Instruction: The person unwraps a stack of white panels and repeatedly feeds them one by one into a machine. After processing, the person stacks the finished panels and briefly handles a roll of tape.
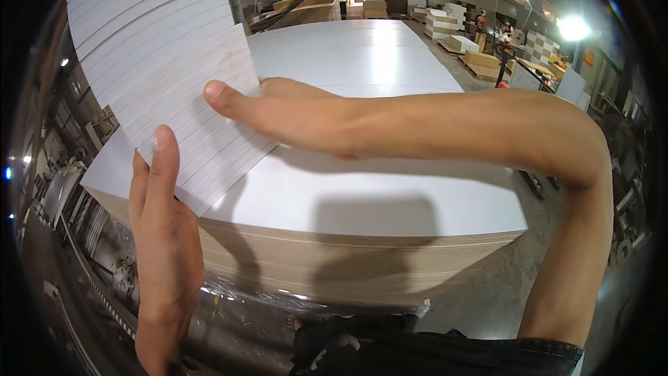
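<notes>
A tall stack of narrow white boards [160, 49] stands at the left, layered with thin dark seams between the boards. Its lower corner rests near the front edge of a broad pile of large white panels [445, 205]. My left hand [167, 237] holds the stack's left side low down, thumb up along the face and fingers partly hidden behind the edge. From the right, my right hand [296, 118] reaches across and grips the other side, its thumb over the face. The right fingers are mostly hidden behind the hand and stack.
The panel pile shows wood-coloured edges [362, 257], with clear plastic wrap around its base. Farther back at right are stacked boards on pallets [480, 63], a pallet jack [504, 59] and people working. Metal racking and machinery [69, 188] line the left.
</notes>
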Demonstrator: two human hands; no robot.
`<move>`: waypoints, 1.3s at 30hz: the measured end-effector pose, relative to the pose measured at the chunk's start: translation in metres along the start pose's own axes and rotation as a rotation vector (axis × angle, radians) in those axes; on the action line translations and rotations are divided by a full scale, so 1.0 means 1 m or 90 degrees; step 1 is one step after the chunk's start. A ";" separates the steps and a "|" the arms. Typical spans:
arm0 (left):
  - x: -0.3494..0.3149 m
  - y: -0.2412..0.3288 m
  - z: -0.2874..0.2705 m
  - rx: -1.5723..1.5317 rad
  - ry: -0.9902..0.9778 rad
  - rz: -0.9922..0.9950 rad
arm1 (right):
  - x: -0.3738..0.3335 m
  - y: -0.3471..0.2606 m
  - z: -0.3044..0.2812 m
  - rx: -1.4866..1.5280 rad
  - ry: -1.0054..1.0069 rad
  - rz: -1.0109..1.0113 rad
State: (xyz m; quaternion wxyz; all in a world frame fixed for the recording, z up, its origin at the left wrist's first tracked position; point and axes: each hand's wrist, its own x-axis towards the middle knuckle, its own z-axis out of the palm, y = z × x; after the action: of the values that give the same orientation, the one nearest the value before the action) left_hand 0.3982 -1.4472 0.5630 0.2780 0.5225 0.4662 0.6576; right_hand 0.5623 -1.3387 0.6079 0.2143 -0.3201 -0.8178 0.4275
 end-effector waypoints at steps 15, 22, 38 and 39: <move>-0.147 0.075 0.166 0.072 -0.035 -0.010 | -0.190 0.075 -0.086 -0.068 0.077 -0.192; -0.185 0.068 0.223 0.019 -0.058 0.052 | -0.262 0.107 -0.119 0.091 0.046 -0.229; -0.150 0.194 0.284 1.024 0.490 0.723 | -0.329 0.235 -0.192 0.130 -0.025 -0.427; -0.140 0.209 0.299 1.079 0.475 0.767 | -0.339 0.249 -0.202 0.096 -0.047 -0.425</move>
State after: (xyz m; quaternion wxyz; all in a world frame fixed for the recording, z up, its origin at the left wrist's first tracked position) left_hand 0.7488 -1.5560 0.6976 -0.6939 0.4542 0.4896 0.2692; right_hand 1.0114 -1.3578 0.4826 0.3357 -0.0024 -0.8506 0.4047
